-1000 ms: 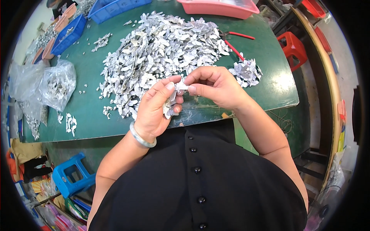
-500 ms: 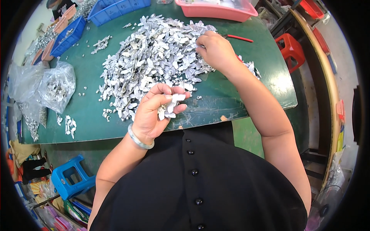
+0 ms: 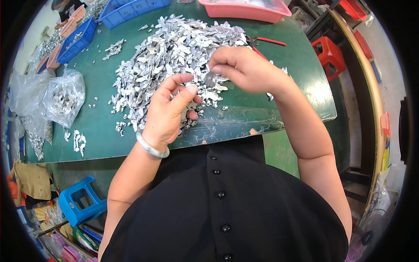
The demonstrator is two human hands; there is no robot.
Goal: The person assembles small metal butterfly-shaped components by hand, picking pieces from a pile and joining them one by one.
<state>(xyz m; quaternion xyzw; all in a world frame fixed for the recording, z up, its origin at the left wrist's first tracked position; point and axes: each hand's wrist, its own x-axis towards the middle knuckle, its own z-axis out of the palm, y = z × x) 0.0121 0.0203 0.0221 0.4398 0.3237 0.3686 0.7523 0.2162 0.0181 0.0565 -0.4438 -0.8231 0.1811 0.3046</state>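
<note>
Pinching a grey piece (image 3: 210,80), right hand (image 3: 247,70) has bare table (image 3: 244,120) before the near edge; left hand (image 3: 166,107) curls, hold unclear.

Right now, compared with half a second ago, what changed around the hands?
The right hand came back toward the left hand, pinching a grey piece; the left hand moved up-left, its silvery pieces no longer showing. The pliers and pink tray stayed put.

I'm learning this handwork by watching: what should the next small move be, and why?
Probably bring the grey piece across to the left hand: the right hand pinches it at the near side of the silvery pile, and the left hand is close by, thumb and index fingertips apart.
</note>
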